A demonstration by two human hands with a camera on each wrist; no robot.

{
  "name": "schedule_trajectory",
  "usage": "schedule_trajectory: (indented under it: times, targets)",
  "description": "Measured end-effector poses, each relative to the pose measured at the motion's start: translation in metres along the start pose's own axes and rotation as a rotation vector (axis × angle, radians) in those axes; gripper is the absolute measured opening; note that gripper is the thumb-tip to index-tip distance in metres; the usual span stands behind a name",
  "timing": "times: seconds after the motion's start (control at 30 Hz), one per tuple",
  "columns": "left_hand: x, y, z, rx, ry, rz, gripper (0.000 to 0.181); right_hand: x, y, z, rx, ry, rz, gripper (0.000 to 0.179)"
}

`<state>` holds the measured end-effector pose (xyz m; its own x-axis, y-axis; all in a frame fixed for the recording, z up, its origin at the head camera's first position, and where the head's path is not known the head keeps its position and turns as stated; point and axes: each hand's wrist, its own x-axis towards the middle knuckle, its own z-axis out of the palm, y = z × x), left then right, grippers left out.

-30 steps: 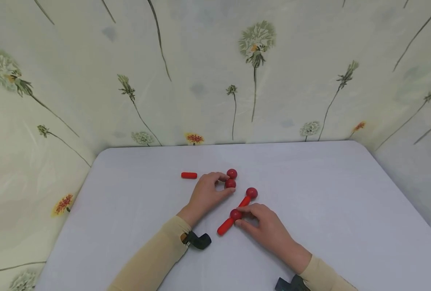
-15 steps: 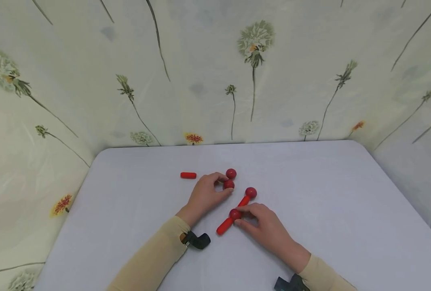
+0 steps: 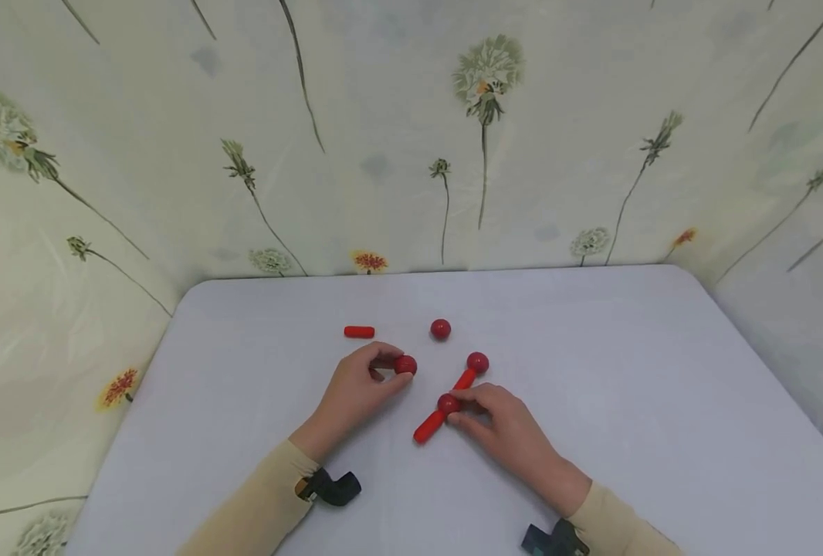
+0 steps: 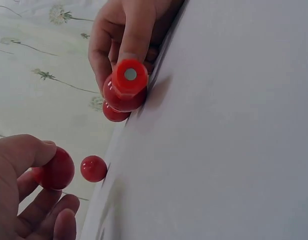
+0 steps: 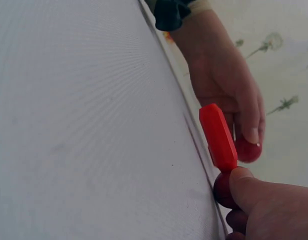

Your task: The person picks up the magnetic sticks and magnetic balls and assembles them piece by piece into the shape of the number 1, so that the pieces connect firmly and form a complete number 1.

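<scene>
My left hand point(image 3: 356, 390) pinches a red ball point(image 3: 405, 365) between thumb and fingers, left of the joined pieces. In the left wrist view that ball point(image 4: 56, 170) appears above the tabletop. The right hand point(image 3: 509, 425) grips another red ball point(image 3: 448, 404) in the middle of a line of pieces. From this ball one red rod point(image 3: 428, 427) slants toward me, and a second rod point(image 3: 464, 379) leads to a far ball point(image 3: 477, 363). A round pale disc sits in the near rod's end point(image 4: 130, 75) in the left wrist view.
One loose red ball point(image 3: 441, 330) lies toward the back of the white tabletop point(image 3: 627, 371). Left of it rests a single red rod point(image 3: 359, 332). A flower-patterned cloth point(image 3: 384, 154) hangs behind the table and at its sides.
My left hand has drawn its ball left and toward me, away from the loose ball at the back. The right hand and the joined pieces have stayed in place.
</scene>
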<state>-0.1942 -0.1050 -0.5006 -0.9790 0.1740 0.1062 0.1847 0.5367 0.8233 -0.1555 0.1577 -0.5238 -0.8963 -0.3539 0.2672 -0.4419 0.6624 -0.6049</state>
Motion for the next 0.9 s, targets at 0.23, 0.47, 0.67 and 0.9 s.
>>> schedule_trajectory:
  times: [0.23,0.47,0.67,0.9]
  targets:
    - [-0.030,-0.002,-0.020,-0.156,-0.030,-0.096,0.035,0.001,-0.002,-0.001,0.015,0.005,-0.013,0.037]
    - [-0.046,-0.013,-0.018,-0.238,-0.075,-0.107,0.038,0.001,-0.001,-0.001,0.015,0.010,-0.019,0.037]
    - [-0.046,-0.018,-0.015,-0.250,-0.084,-0.101,0.038,0.000,-0.001,-0.001,0.012,0.012,-0.011,0.037]
    - [-0.047,-0.018,-0.016,-0.209,-0.074,-0.085,0.035,0.002,-0.002,-0.001,0.013,0.009,-0.008,0.038]
